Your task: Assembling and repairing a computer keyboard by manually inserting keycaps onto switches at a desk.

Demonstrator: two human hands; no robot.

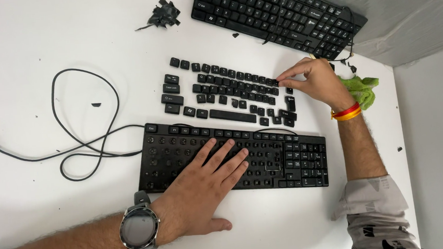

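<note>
Head view: the left hand (205,185) lies flat, fingers spread, on a black keyboard (307,157) with most keycaps removed. Just beyond it, the right hand (314,79) pinches the end cap of loose keycaps (224,95) laid in rows on the white surface (29,44).

The white tabletop (23,44) carries two black plastic keyboards, one near (266,163), one far (276,11), rows of loose black keycaps (229,90), a looped black cable (84,134), a crumpled black scrap (164,14) and a green cloth (362,88).
</note>
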